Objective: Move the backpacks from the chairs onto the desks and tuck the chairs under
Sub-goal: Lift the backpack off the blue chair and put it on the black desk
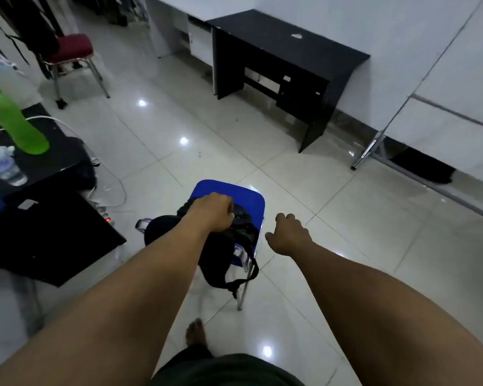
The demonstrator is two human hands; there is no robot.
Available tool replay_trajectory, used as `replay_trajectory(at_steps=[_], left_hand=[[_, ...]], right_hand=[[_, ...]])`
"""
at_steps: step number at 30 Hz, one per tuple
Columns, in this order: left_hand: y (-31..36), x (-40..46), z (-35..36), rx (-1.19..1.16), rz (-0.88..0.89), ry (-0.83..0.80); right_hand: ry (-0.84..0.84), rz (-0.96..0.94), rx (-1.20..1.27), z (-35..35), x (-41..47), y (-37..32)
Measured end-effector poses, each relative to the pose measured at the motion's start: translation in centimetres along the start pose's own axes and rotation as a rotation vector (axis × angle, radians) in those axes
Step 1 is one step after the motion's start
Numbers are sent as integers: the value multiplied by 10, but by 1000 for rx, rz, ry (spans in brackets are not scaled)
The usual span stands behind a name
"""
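Note:
A black backpack (221, 257) lies on a blue chair (251, 201) with metal legs, in the middle of the tiled floor. My left hand (215, 214) grips the top of the backpack, fingers curled around it. To the right of the chair my right hand (289, 232) hovers in the air with loosely curled fingers and holds nothing. A strap of the backpack hangs off the chair's near edge. A black desk (290, 57) stands against the far wall. Another black desk (39, 224) is close on my left.
The left desk carries a green plastic vase (11, 123), a water bottle (7, 165) and white cables. A red chair (73, 57) stands at the back left. A metal frame leg (368, 151) leans by the right wall. A power strip (105, 215) lies on the floor.

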State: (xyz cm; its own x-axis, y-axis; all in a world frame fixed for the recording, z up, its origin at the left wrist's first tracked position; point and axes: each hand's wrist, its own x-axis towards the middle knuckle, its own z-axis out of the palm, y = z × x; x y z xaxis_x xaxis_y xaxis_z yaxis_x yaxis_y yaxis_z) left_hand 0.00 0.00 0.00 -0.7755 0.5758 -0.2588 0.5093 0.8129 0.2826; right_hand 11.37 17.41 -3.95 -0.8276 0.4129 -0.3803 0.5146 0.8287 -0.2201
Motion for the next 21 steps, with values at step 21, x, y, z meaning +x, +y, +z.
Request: replay_trajectory(at_steps=[21], left_hand=[[-107, 40, -30, 453, -367, -523]], right_hand=[[-542, 71, 53, 14, 71, -128]])
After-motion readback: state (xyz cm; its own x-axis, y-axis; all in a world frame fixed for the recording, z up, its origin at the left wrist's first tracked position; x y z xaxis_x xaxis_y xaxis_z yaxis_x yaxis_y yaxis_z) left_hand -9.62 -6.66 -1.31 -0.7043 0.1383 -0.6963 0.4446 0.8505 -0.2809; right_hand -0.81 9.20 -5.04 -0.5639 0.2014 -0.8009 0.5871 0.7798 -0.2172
